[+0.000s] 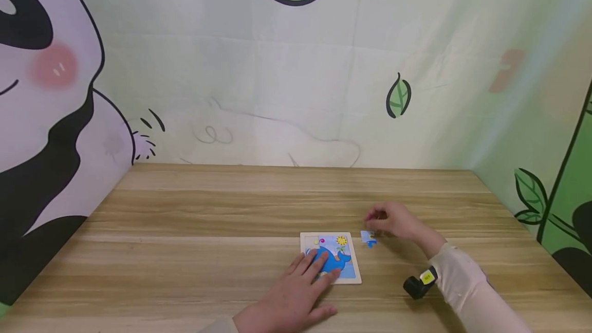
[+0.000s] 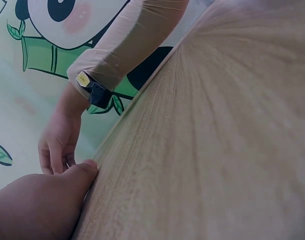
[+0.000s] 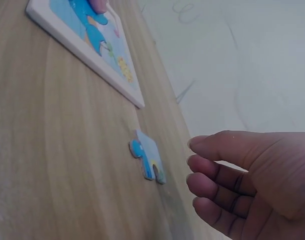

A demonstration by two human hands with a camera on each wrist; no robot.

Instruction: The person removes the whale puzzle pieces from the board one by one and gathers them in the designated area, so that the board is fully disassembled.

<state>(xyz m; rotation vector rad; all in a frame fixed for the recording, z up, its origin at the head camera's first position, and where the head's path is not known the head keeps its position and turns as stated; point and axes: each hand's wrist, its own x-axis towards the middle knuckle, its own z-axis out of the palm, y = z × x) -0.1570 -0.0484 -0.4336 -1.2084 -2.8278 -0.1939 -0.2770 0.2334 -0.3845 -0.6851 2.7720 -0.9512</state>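
A square jigsaw puzzle (image 1: 349, 266) in a pale frame, with a blue whale, sun and sea on it, lies on the table. My left hand (image 1: 293, 292) rests flat on its lower left part, fingers spread and covering some of the picture. To the right of the frame lies a loose puzzle piece (image 1: 368, 238) in light and darker blue. My right hand (image 1: 393, 221) hovers just beyond that piece. In the right wrist view, the right hand (image 3: 242, 180) has loosely bent fingers with nothing between them, and a gap separates them from the loose piece (image 3: 148, 156).
The wooden table (image 1: 185, 266) extends to a back wall covering (image 1: 222, 66) printed with leaves and a panda. A black wrist camera (image 1: 418, 285) with a yellow label sits at the right sleeve (image 1: 467, 281).
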